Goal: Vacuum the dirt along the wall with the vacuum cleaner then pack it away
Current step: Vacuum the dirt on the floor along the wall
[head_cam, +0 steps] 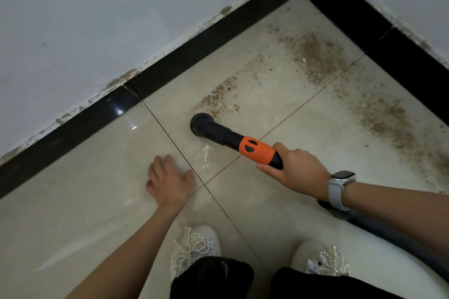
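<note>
Your right hand (pixel 295 168) gripped the vacuum cleaner (pixel 233 139), its round nozzle (pixel 200 124) touching the floor (pixel 73 201) just beside the nearest of three dirt (pixel 217 98) patches. The black skirting (pixel 194 48) met in a corner ahead. Your left hand (pixel 167 183) lay spread flat on clean tiles. Two pearl shoes (pixel 194 247) stood below.

Vacuum body: the black and orange vacuum nozzle tube (pixel 233 139) runs back under the right hand (pixel 297 168); only a dark hose stretch (pixel 379 224) shows below the forearm, the machine itself out of view.
Nozzle mouth: faces the beige tiled floor (pixel 85 189), opening hidden.
Right fingers: wrapped beneath the tube, unseen.
Shoes: the two white pearl-beaded shoes (pixel 194 247) are partly covered by black trouser hems (pixel 213 274).
Arms: cut off by the bottom and right edges.
</note>
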A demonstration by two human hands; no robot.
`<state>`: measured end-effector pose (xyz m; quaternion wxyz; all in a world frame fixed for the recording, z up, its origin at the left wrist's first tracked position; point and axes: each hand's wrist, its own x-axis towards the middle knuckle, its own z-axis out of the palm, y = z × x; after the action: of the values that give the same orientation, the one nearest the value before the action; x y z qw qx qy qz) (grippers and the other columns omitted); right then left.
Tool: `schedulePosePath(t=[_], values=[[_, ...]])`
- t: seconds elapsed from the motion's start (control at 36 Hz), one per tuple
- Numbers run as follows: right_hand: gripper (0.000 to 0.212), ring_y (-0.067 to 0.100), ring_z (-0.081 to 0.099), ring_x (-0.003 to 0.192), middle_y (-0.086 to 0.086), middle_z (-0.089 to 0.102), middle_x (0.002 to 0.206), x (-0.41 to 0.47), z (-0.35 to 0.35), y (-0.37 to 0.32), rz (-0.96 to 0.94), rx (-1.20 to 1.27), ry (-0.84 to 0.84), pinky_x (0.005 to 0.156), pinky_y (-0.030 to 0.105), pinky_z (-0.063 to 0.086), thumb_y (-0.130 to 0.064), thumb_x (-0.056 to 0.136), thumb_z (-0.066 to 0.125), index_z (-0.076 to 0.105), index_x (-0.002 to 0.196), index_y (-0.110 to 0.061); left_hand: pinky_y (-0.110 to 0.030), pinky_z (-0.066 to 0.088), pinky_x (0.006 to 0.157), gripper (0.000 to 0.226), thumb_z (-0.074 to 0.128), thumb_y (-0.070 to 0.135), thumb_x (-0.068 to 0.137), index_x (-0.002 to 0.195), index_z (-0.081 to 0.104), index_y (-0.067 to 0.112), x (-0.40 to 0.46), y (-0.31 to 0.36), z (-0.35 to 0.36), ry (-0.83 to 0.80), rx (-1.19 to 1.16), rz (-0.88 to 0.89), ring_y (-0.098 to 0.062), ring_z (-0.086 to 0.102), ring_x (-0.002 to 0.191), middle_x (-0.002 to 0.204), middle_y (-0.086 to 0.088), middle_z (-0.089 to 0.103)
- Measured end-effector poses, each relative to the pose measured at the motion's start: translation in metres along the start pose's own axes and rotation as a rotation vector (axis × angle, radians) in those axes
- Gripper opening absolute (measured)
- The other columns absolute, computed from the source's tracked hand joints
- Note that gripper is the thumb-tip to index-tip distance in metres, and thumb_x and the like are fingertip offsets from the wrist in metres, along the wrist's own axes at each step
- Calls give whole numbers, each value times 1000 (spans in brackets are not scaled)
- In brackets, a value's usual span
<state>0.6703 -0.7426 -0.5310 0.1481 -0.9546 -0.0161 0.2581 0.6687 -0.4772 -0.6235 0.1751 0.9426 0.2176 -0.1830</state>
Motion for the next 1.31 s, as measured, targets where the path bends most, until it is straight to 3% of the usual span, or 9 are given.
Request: schedulePosePath(t=[0.14, 0.22, 0.39, 0.64, 0.75, 0.86, 1.03, 1.19, 1.31], values=[[49, 20, 51, 69, -1, 53, 80, -12, 7, -1, -86, -55, -92, 61, 29, 40, -64, 89, 44, 43, 112, -20, -49, 14, 113, 75, 59, 44, 88, 149, 23, 20, 4, -6, 1, -53, 62, 9, -26, 5, 145, 159, -8, 7], [46, 20, 51, 68, -5, 50, 74, -14, 4, 7, -50, -14, -98, 61, 29, 41, -64, 88, 45, 43, 108, -23, -49, 15, 113, 74, 61, 43, 87, 148, 25, 18, 6, -3, 1, -50, 51, -2, -28, 6, 144, 158, -9, 9], [41, 25, 51, 66, -2, 49, 69, -3, -12, 32, 130, 95, 48, 58, 32, 37, -62, 87, 50, 41, 94, -23, -50, 17, 112, 74, 62, 43, 87, 147, 28, 18, 7, 2, 1, -23, 82, 2, -30, 9, 143, 157, -13, 9], [44, 17, 52, 55, 0, 54, 66, 5, -29, 44, 264, 188, 138, 50, 29, 39, -61, 89, 50, 46, 96, -17, -52, 11, 115, 73, 47, 50, 93, 150, 14, 20, 19, 23, 2, -134, 171, 165, -30, -2, 146, 160, -10, 0], [43, 24, 54, 63, -3, 51, 68, 1, -27, 32, 199, 122, 100, 54, 32, 38, -63, 88, 48, 41, 96, -21, -53, 12, 114, 69, 47, 48, 93, 148, 19, 19, 20, 29, 1, -144, 164, 163, -32, 0, 145, 158, -13, 2], [50, 28, 61, 81, 5, 62, 87, -8, -15, 12, 64, -20, 24, 62, 30, 36, -66, 88, 45, 44, 107, -21, -53, 18, 111, 57, 47, 36, 94, 146, 29, 21, 19, 28, -2, -105, 137, 170, -32, 8, 142, 156, -13, 12], [52, 21, 49, 68, 1, 56, 84, 9, -4, -19, -31, 24, -26, 60, 28, 36, -64, 90, 44, 45, 113, -18, -52, 19, 110, 53, 45, 26, 95, 146, 31, 23, 19, 25, -5, -92, 110, 176, -31, 10, 142, 156, -11, 16], [45, 19, 50, 60, -3, 49, 71, 38, -15, -38, 3, 110, 30, 52, 30, 36, -63, 90, 45, 38, 96, -19, -51, 23, 109, 52, 46, 28, 95, 145, 31, 26, 21, 20, -6, -101, 128, 174, -29, 12, 142, 157, -6, 16], [44, 13, 46, 55, -6, 46, 67, 41, -15, -38, 10, 109, 42, 48, 28, 34, -63, 90, 46, 38, 94, -20, -51, 23, 109, 52, 44, 28, 96, 146, 30, 26, 21, 19, -7, -98, 128, 185, -28, 12, 143, 158, -5, 15]])
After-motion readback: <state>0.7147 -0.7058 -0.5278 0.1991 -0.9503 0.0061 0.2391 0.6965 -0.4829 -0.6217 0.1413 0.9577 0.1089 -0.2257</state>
